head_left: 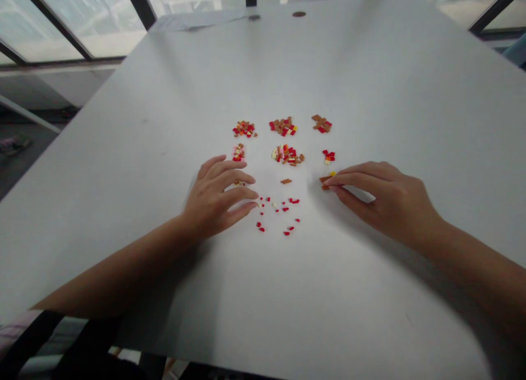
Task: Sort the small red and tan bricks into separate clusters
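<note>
My left hand hovers with fingers spread, its fingertips beside scattered tiny red and cream toy bricks. It partly hides a small group of brown and pale pieces. On the right, my right hand pinches at a brown toy brick, thumb and forefinger together; a yellow piece shows just behind the fingertips. How firmly the brick is gripped is hidden. Between the hands lies a single brown studded piece.
Sorted piles stand farther back: mixed small bricks, brown and red bricks, brown plates, a mixed heap, pink and red bits and red bricks. The white table reaches to windows.
</note>
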`<action>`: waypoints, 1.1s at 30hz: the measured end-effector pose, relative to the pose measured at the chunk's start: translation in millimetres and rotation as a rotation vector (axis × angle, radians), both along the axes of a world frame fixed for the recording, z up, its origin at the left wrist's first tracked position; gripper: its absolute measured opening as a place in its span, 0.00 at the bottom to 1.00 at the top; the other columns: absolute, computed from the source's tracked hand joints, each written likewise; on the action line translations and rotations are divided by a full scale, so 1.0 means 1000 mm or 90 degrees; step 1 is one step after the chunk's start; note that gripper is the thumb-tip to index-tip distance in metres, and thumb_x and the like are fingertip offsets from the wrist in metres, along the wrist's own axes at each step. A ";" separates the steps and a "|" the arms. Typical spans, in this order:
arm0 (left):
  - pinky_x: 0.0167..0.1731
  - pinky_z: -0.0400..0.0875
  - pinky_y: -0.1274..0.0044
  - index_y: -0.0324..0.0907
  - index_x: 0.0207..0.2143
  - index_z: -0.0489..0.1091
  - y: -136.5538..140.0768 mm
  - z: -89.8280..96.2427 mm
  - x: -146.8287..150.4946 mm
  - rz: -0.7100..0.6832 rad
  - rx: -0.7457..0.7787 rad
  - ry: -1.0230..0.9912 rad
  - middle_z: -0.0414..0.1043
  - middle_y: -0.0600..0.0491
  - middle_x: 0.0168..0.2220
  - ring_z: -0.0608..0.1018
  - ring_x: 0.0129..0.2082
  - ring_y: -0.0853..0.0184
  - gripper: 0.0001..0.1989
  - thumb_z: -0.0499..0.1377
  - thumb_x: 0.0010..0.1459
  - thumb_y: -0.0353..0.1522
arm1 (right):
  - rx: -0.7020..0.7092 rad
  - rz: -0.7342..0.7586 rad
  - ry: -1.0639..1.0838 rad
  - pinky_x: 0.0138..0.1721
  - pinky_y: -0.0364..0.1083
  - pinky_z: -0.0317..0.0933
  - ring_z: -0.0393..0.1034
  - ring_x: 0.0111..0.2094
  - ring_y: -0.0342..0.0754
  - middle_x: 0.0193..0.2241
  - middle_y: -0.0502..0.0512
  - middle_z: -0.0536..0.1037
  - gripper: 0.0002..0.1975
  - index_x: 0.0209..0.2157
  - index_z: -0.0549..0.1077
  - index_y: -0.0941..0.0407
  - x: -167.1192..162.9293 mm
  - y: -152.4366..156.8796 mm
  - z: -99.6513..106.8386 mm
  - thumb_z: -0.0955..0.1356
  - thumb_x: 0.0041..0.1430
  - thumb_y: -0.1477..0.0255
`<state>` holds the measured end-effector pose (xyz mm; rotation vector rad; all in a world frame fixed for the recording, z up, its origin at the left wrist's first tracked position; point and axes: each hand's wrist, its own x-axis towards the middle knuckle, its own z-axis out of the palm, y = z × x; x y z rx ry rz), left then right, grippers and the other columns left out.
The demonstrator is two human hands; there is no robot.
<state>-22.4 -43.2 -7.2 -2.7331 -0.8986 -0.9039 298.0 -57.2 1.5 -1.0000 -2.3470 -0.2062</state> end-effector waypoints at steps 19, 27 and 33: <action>0.61 0.64 0.62 0.47 0.37 0.72 -0.003 0.008 0.008 -0.020 -0.036 -0.017 0.81 0.55 0.45 0.77 0.54 0.62 0.03 0.63 0.61 0.30 | -0.095 0.100 0.036 0.47 0.52 0.71 0.77 0.45 0.51 0.44 0.59 0.81 0.11 0.45 0.75 0.52 -0.025 -0.017 -0.005 0.66 0.64 0.77; 0.61 0.62 0.61 0.47 0.34 0.70 -0.004 0.010 0.009 -0.001 -0.051 -0.034 0.81 0.56 0.43 0.78 0.53 0.61 0.04 0.62 0.59 0.29 | -0.084 0.086 0.002 0.41 0.51 0.67 0.76 0.39 0.51 0.40 0.58 0.82 0.07 0.40 0.77 0.53 -0.031 -0.013 -0.002 0.66 0.66 0.73; 0.59 0.63 0.57 0.45 0.29 0.69 -0.006 0.013 0.006 0.057 -0.099 -0.041 0.80 0.53 0.45 0.78 0.52 0.57 0.04 0.61 0.53 0.28 | -0.171 0.083 -0.006 0.42 0.54 0.66 0.74 0.42 0.54 0.45 0.61 0.79 0.05 0.35 0.79 0.54 -0.059 -0.002 0.007 0.69 0.63 0.73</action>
